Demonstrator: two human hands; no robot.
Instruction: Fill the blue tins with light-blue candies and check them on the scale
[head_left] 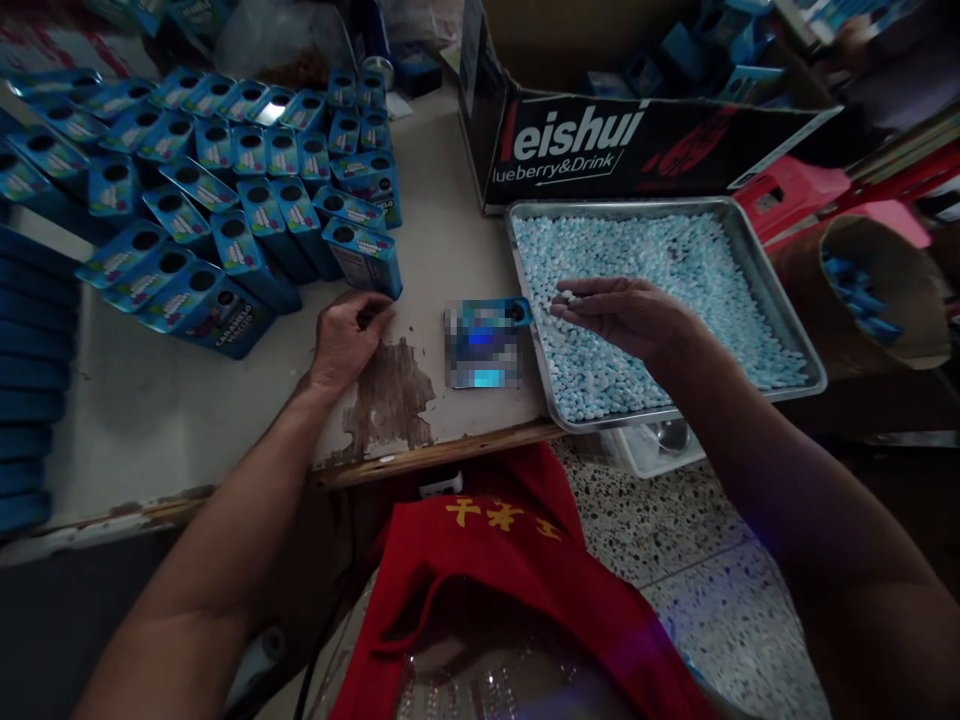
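My left hand (349,335) rests on the table, fingers curled, its fingertips against or just beside the bottom of a small blue candy box (364,255). Whether anything is inside those fingers is hidden. Over a metal tray (667,408) of pale blue and white candies (622,240), my right hand (622,315) holds a few white candies between thumb and fingers. Between my hands, a flat blue packet or box (484,343), partly blurred, lies beside the tray's left edge.
Several upright blue boxes (251,150) with round dark holes in their tops stand in rows at left. A black carton (652,150) holding blue boxes sits behind the tray. A round brown container (885,290) stands at right. The table's wooden front edge (450,455) is worn.
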